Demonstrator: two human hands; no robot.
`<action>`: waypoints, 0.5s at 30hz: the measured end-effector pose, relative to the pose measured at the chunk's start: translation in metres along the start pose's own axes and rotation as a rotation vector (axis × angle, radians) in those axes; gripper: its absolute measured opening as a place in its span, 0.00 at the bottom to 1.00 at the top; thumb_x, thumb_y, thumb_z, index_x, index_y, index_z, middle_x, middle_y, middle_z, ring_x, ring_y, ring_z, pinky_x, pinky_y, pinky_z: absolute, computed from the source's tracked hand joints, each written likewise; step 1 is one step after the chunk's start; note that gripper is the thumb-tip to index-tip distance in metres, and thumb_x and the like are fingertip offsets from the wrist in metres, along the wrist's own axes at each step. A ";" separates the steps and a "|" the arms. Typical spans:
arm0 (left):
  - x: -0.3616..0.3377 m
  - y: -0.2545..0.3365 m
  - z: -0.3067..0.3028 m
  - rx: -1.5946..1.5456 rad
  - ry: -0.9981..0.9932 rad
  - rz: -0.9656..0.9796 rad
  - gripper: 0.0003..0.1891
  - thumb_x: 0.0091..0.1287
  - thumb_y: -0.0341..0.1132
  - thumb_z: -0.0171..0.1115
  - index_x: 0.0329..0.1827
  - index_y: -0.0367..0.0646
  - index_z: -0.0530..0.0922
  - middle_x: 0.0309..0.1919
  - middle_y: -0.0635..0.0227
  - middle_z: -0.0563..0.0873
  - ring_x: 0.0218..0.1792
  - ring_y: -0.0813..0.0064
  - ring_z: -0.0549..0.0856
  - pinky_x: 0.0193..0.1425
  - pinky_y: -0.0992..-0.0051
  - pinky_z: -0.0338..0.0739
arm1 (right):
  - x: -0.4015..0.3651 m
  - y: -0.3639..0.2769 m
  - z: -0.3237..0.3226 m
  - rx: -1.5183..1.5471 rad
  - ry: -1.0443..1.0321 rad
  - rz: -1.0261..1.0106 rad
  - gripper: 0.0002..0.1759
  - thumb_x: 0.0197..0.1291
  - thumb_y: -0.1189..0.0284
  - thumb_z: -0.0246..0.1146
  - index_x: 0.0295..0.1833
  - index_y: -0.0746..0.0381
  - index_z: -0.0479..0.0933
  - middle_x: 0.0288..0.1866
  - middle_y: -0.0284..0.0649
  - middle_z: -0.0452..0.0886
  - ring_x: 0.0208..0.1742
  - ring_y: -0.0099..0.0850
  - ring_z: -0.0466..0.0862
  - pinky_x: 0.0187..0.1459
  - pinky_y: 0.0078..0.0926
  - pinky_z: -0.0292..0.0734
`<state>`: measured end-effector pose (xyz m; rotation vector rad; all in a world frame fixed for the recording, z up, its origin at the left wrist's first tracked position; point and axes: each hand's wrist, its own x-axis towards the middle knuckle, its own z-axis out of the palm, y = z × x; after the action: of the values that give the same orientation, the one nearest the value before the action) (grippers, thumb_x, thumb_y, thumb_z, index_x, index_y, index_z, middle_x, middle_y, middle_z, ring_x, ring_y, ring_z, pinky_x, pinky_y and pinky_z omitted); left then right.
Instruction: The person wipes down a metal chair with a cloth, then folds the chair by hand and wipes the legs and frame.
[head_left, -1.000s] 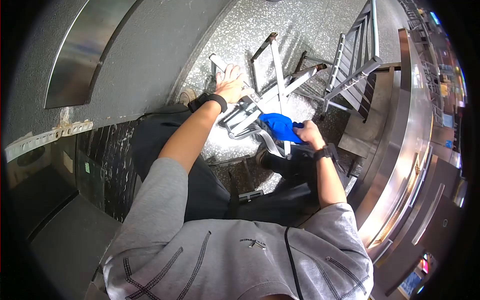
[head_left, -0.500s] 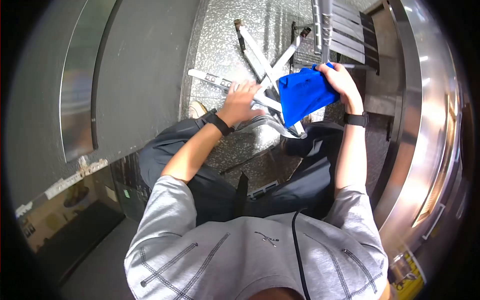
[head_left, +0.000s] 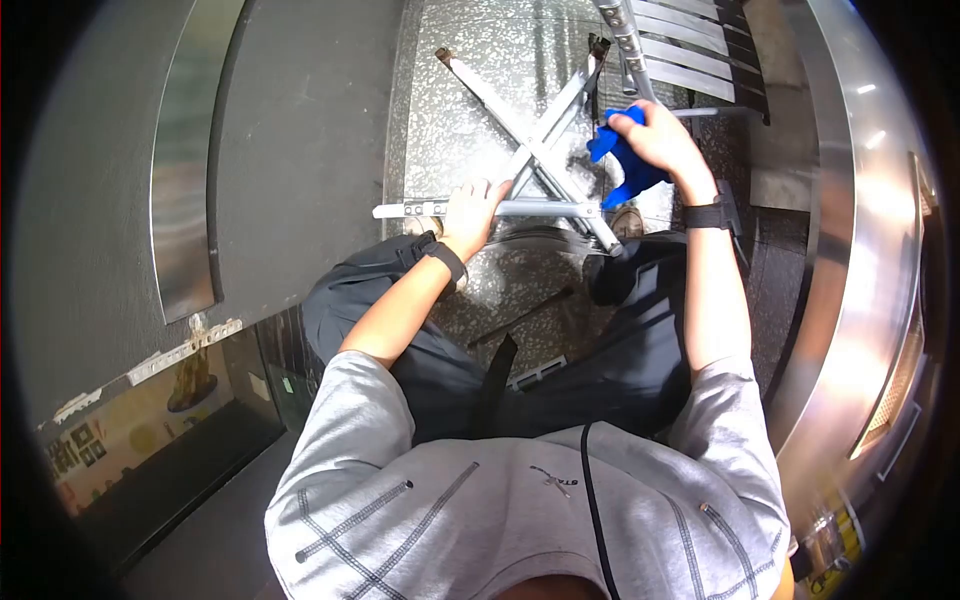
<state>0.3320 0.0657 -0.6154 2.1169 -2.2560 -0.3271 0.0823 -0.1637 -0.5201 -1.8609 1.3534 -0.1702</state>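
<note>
One metal bar point(head_left: 545, 208) runs left-right under the left hand point(head_left: 468, 218), grip unclear; right hand point(head_left: 662, 143) clamps blue cloth point(head_left: 635, 172).

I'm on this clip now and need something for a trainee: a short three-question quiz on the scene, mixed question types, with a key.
1. Which hand holds the blue cloth?
2. True or false: the left hand is gripping the blue cloth as well.
3. Fill the gap: two long metal legs cross in the shape of the letter ___.

Key:
1. The right hand.
2. False; the left hand is on the pale metal bar.
3. X.
</note>
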 end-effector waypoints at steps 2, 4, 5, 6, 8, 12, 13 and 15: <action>-0.003 -0.002 -0.002 -0.035 0.005 -0.011 0.37 0.54 0.30 0.68 0.71 0.50 0.68 0.46 0.59 0.79 0.52 0.57 0.77 0.56 0.60 0.71 | 0.000 -0.005 0.025 -0.012 -0.080 -0.077 0.23 0.63 0.56 0.64 0.50 0.66 0.80 0.40 0.49 0.86 0.44 0.40 0.86 0.50 0.36 0.78; -0.004 -0.007 0.004 -0.057 0.050 -0.004 0.41 0.52 0.33 0.71 0.73 0.50 0.66 0.43 0.60 0.81 0.50 0.56 0.79 0.55 0.61 0.73 | 0.000 -0.016 0.047 -0.010 -0.164 -0.032 0.24 0.64 0.55 0.63 0.55 0.64 0.79 0.48 0.53 0.86 0.51 0.46 0.86 0.55 0.38 0.77; -0.005 -0.010 0.007 -0.093 0.046 -0.050 0.40 0.52 0.35 0.71 0.72 0.50 0.68 0.41 0.61 0.82 0.48 0.57 0.80 0.53 0.61 0.73 | -0.002 -0.022 0.057 -0.009 -0.185 -0.020 0.24 0.65 0.56 0.62 0.56 0.65 0.79 0.49 0.52 0.86 0.52 0.45 0.86 0.56 0.38 0.77; -0.004 -0.014 0.012 -0.128 0.044 -0.095 0.40 0.51 0.36 0.72 0.71 0.50 0.69 0.39 0.62 0.83 0.46 0.57 0.81 0.52 0.62 0.74 | 0.000 -0.020 0.075 -0.001 -0.184 -0.027 0.24 0.66 0.56 0.61 0.56 0.65 0.79 0.48 0.53 0.86 0.52 0.45 0.86 0.56 0.38 0.77; -0.006 -0.022 0.025 -0.166 0.118 -0.114 0.38 0.49 0.38 0.74 0.68 0.50 0.72 0.36 0.64 0.84 0.43 0.59 0.82 0.50 0.63 0.75 | 0.000 -0.018 0.103 0.122 -0.267 -0.043 0.24 0.67 0.56 0.59 0.56 0.65 0.79 0.48 0.53 0.86 0.51 0.45 0.85 0.57 0.37 0.76; -0.005 -0.025 0.045 -0.142 0.278 -0.122 0.33 0.46 0.40 0.75 0.60 0.50 0.79 0.35 0.70 0.85 0.40 0.66 0.83 0.48 0.65 0.76 | -0.010 -0.004 0.143 -0.067 -0.034 -0.173 0.24 0.62 0.59 0.68 0.54 0.63 0.73 0.44 0.55 0.84 0.48 0.51 0.84 0.54 0.41 0.77; -0.004 -0.024 0.045 -0.128 0.277 -0.152 0.31 0.46 0.40 0.75 0.58 0.50 0.80 0.35 0.71 0.85 0.40 0.68 0.83 0.49 0.66 0.76 | -0.013 -0.001 0.151 -0.219 0.113 -0.219 0.25 0.61 0.59 0.69 0.55 0.63 0.71 0.44 0.56 0.84 0.48 0.52 0.84 0.53 0.42 0.77; 0.000 -0.024 0.044 -0.090 0.250 -0.160 0.28 0.49 0.40 0.73 0.58 0.52 0.81 0.34 0.73 0.85 0.39 0.70 0.84 0.48 0.67 0.76 | -0.012 0.008 0.160 -0.261 0.184 -0.230 0.27 0.60 0.59 0.70 0.57 0.61 0.68 0.44 0.58 0.83 0.48 0.54 0.84 0.52 0.44 0.77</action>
<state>0.3482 0.0707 -0.6629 2.1602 -1.9079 -0.1539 0.1574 -0.0703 -0.6274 -2.2678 1.3305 -0.3016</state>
